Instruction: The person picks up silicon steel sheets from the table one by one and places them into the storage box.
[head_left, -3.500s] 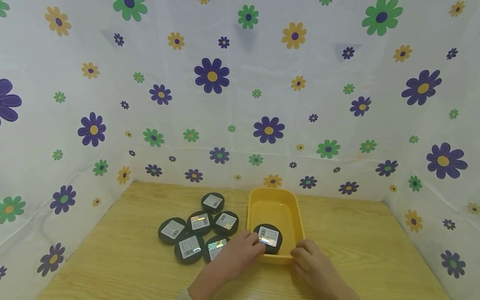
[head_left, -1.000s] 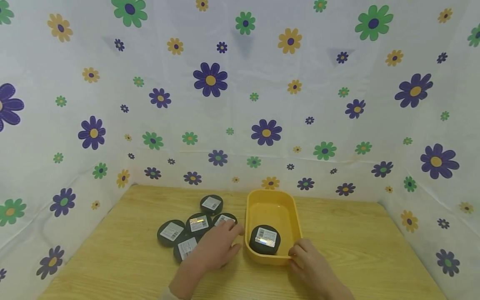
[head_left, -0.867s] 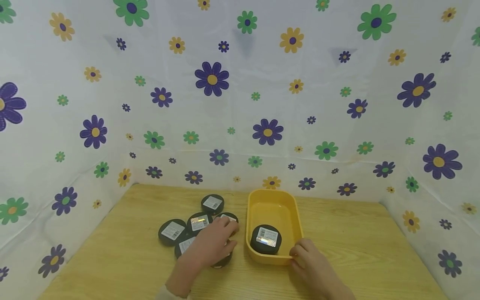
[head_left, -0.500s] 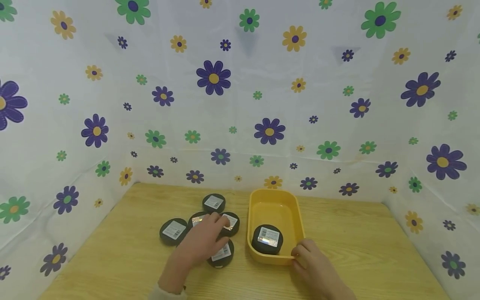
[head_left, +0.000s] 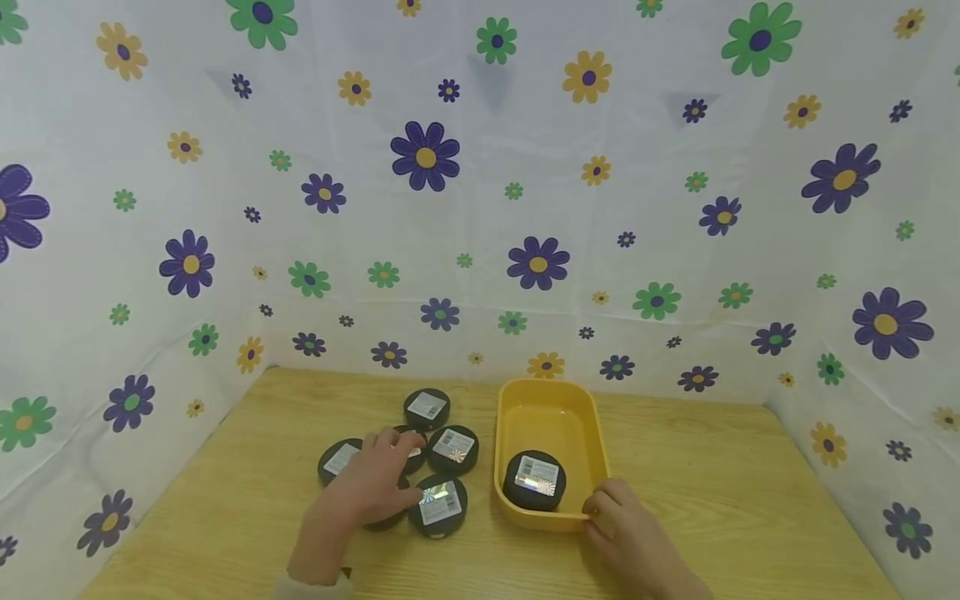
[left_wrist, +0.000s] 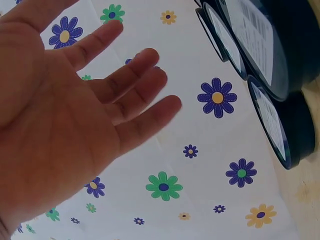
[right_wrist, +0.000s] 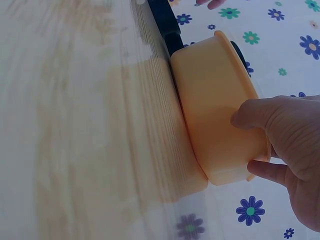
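Black round jars with white labels on top stand in a group on the table. My left hand [head_left: 367, 483] hovers over the left ones, partly hiding several; in the left wrist view its fingers are spread and hold nothing. Just right of that hand are a front jar [head_left: 439, 510] with a shiny sticker and another jar [head_left: 453, 450]; a further jar [head_left: 427, 408] is at the back. One more jar [head_left: 534, 487] lies in the near left part of a yellow tray [head_left: 551, 421]. My right hand [head_left: 630, 529] grips the tray's near right corner, thumb against the outer wall [right_wrist: 215, 110].
The wooden table [head_left: 720, 500] extends to both sides of the jars and tray. A white cloth with printed flowers [head_left: 480, 217] hangs behind and along the sides.
From the jar in the tray, my left hand has moved left to the group and then further left across it, uncovering the front and right jars. My right hand stays at the tray's corner.
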